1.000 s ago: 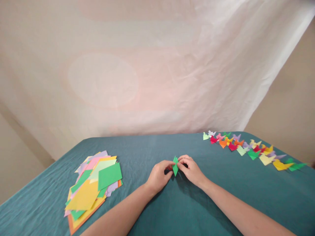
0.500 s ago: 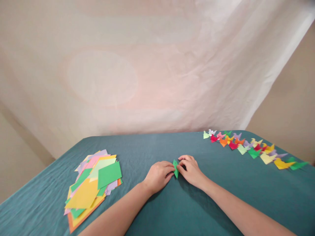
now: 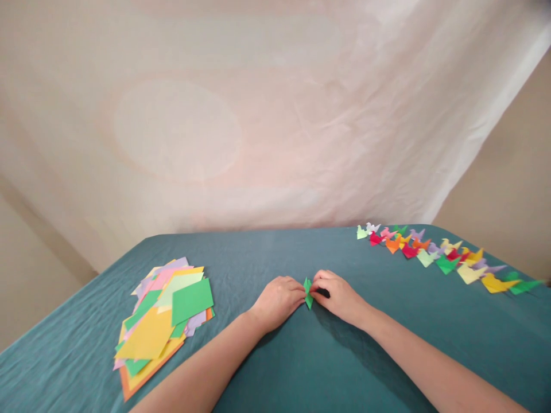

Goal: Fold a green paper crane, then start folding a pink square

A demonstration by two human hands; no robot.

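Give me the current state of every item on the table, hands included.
green paper piece: partly folded, narrow, pinched between both hands.
left hand: fingertips closed on the piece's left edge.
right hand: fingertips closed on its right edge.
paper squares: flat, unfolded, in a loose fanned pile.
folded figures: folded up, lined in a row at the far right.
tablecloth: spread out, lightly wrinkled.

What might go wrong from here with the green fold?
1. The small green folded paper piece is pinched between the left hand and right hand by the fingertips; a slip could skew the crease.
2. The teal tablecloth under it looks soft and wrinkled, so pressing there may give a weak fold.
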